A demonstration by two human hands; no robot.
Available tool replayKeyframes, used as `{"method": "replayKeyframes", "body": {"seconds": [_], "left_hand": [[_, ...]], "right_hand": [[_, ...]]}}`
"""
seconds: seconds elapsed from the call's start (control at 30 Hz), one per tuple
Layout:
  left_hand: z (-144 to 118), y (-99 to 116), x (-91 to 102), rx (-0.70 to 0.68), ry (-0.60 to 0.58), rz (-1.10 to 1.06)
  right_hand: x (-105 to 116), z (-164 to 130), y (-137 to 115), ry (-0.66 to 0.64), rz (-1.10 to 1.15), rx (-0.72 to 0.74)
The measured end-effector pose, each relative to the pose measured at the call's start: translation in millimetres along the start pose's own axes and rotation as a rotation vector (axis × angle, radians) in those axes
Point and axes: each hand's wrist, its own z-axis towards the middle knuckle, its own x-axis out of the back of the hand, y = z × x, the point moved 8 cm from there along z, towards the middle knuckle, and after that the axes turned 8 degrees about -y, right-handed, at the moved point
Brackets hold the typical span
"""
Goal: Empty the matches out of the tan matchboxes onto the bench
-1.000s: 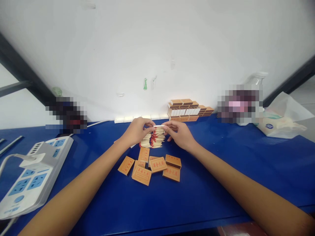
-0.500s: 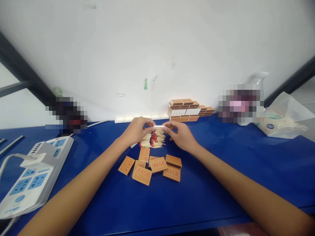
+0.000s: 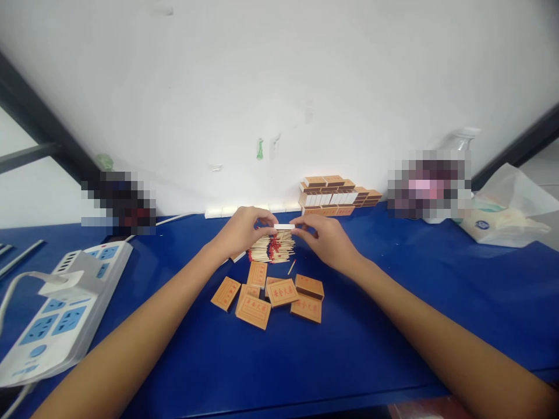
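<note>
— Matchbox tray, is that what both hands are on?

— Looks so. A small white tray (image 3: 283,226) is pinched between the left hand (image 3: 243,231) and the right hand (image 3: 326,240), fingertips closed on its two short ends, held just above the pile of matches (image 3: 271,248) at the middle of the blue counter (image 3: 393,302).

— How would it handle?

— I'd judge it very light and flimsy: thin card that would crush or twist under a hard squeeze. The ends, where the fingers sit now, seem the sensible place to hold it. The matches are light, stiff little sticks, easy to scatter or snap; one loose match (image 3: 291,267) lies apart, just right of the pile.

— And around it?

— Orange box sleeves (image 3: 267,295) lie scattered on the near side of the pile, some overlapping. A stack of boxes (image 3: 334,195) stands against the wall, a power strip (image 3: 56,308) lies far left, and a plastic bag (image 3: 502,215) far right.

— Anything you can't make out?

— Whether the tray holds any matches: only its edge shows. The fingers hide its ends, two patches by the wall are blurred, and the sleeves' print is too small to read.
</note>
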Motion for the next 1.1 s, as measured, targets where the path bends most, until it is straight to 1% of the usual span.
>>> {"method": "replayKeyframes", "body": {"seconds": [0.2,0.33,0.57,0.7,0.83,0.97,1.1], "left_hand": [[-0.1,-1.1,0.6,-0.002,-0.008,-0.039],[-0.4,-3.2,-1.9,-0.017,-0.03,-0.053],[-1.0,-8.7,-6.2,-0.007,-0.041,-0.052],[-0.9,-4.4,-6.5,-0.018,-0.041,-0.044],[-1.2,1.4,-4.7,-0.046,-0.022,-0.032],[-0.9,1.2,-6.5,-0.029,-0.04,-0.043],[-0.3,-0.5,-9.2,-0.021,-0.063,-0.068]], "right_hand": [[1.1,-1.2,-0.5,0.035,-0.034,0.042],[2.7,-2.4,-3.6,0.066,-0.074,0.101],[2.1,-3.3,-8.0,0.033,-0.121,0.148],[5.8,-3.8,-13.4,0.05,-0.129,0.175],[7.5,-3.4,-16.8,0.05,-0.115,0.165],[9.5,-5.0,-21.0,0.072,-0.123,0.189],[9.5,-5.5,-22.4,0.064,-0.117,0.202]]}}
